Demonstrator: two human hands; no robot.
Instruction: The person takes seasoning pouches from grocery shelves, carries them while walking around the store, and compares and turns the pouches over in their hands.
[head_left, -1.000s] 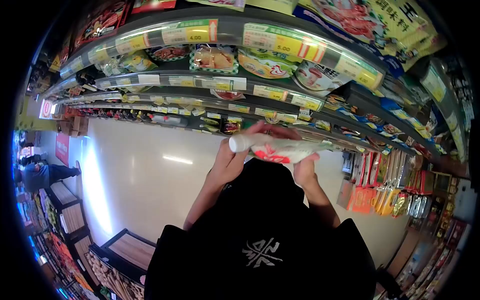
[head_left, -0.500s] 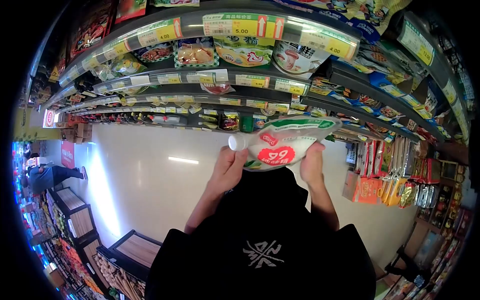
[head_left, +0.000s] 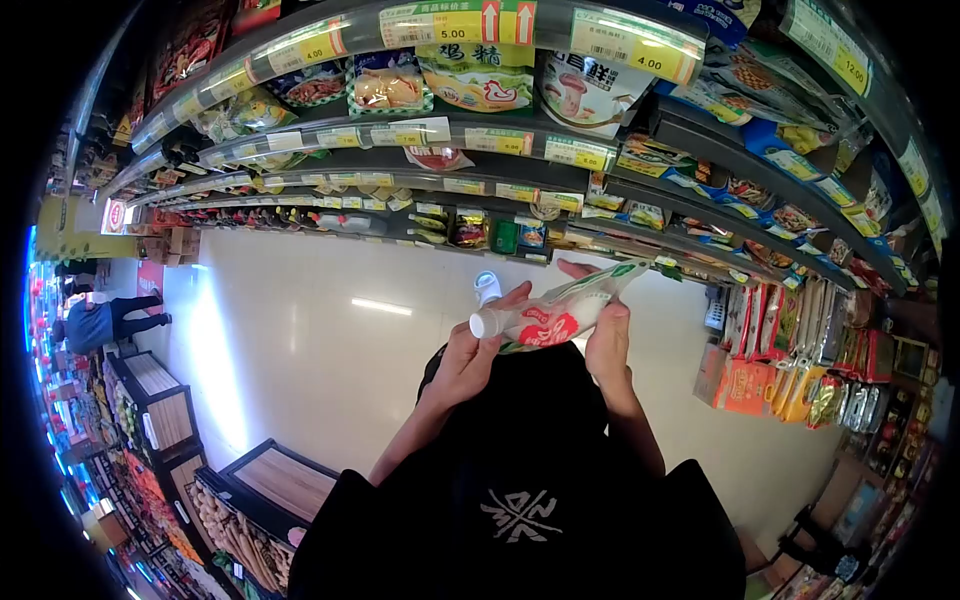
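Note:
Between my hands is a clear plastic spout pouch [head_left: 553, 325] with red and green print and white contents. Its round white cap points left, beside the thumb of my left hand [head_left: 462, 368], which grips that end with bent fingers. At the opposite end, my right hand [head_left: 606, 345] clasps the pouch, thumb up along the near face and fingertips showing behind it. Just above the cap, a second white cap-like piece [head_left: 487, 286] with a bluish inside sticks up beyond my left fingers; what it belongs to is hidden.
Ahead stand curved shelves [head_left: 440, 135] with price tags and seasoning bags [head_left: 478, 75]. Hanging packets [head_left: 790, 335] are on the right. Wooden-topped produce stands [head_left: 280, 485] line the lower left, and another person [head_left: 105, 320] is at the far left.
The pouch has turned edge-on, showing less of its front, and sits slightly lower. A second white cap-like piece now shows behind it. The view has shifted slightly.

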